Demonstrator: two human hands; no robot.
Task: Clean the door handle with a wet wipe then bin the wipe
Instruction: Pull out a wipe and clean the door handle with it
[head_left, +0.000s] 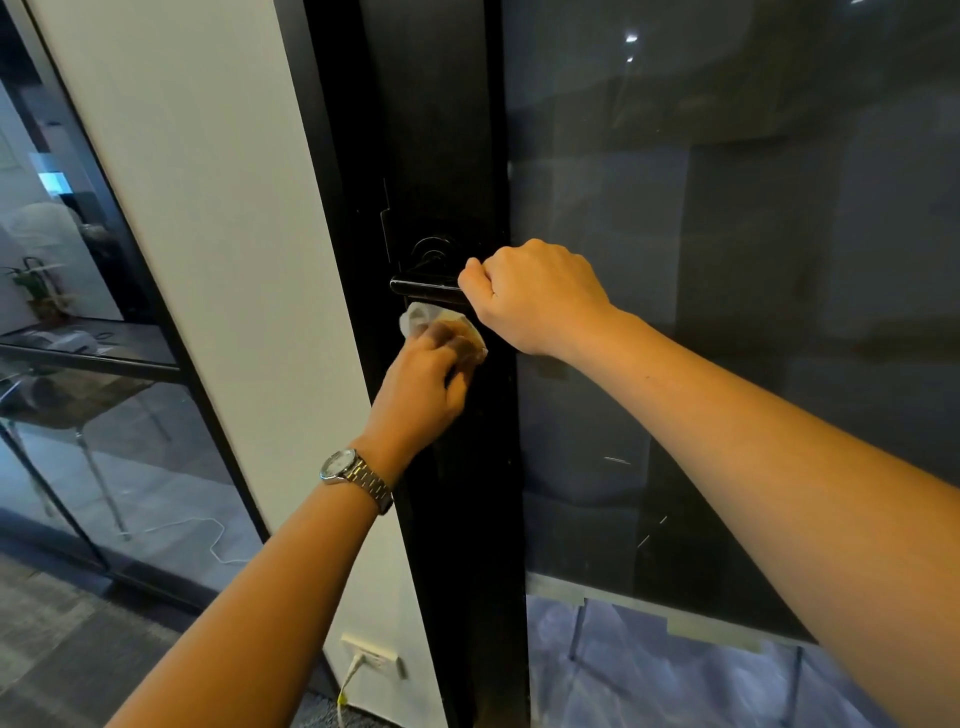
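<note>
A black lever door handle (423, 289) sticks out of the black door frame (441, 156) at mid height. My right hand (535, 296) grips the handle's right end, fingers curled round it. Just below the handle, my left hand (423, 387), with a metal watch on its wrist, holds a white wet wipe (423, 316) against the door frame. The wipe is crumpled over my fingertips, and part of it is hidden by them.
Dark glass door panel (727, 312) fills the right side. A white wall strip (208, 260) stands left of the frame, with a wall socket and plugged cable (369, 657) low down. Further left, a glass partition (78, 364) shows a chair and floor behind.
</note>
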